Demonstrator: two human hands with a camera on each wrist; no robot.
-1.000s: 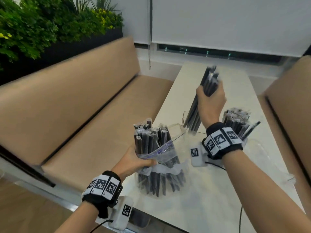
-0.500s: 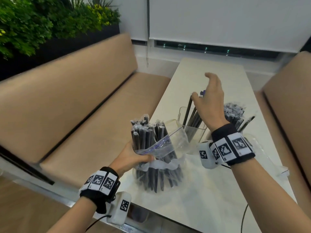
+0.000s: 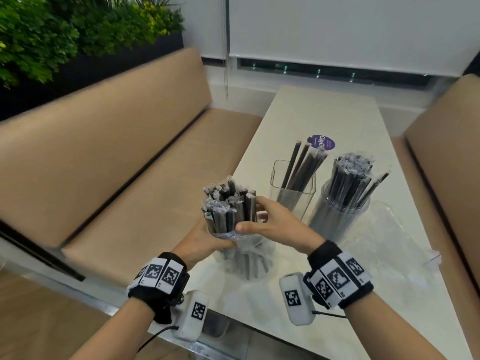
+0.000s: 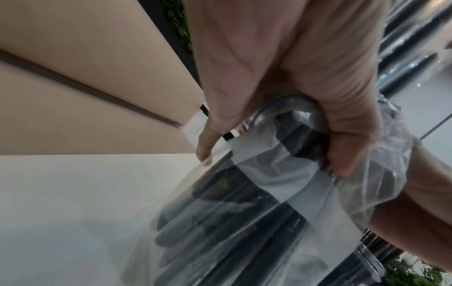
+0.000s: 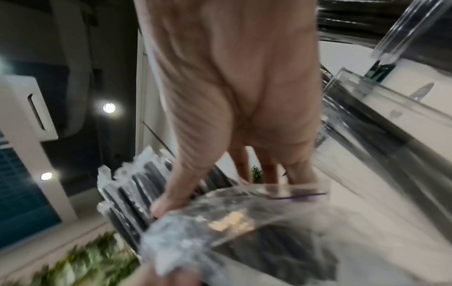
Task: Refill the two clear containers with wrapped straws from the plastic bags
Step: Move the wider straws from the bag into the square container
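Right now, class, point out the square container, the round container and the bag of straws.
square container (image 3: 279, 175), head view, on its clear left wall.
round container (image 3: 335, 216), head view, on its side.
bag of straws (image 3: 253, 255), head view, on its lower plastic.

Right hand (image 5: 232, 92) fingers (image 5: 171, 201) around wrapped straws (image 5: 132, 193), plastic bag (image 5: 244, 222) below

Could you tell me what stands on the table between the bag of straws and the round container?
The square clear container, holding a few wrapped straws, as the head view shows.
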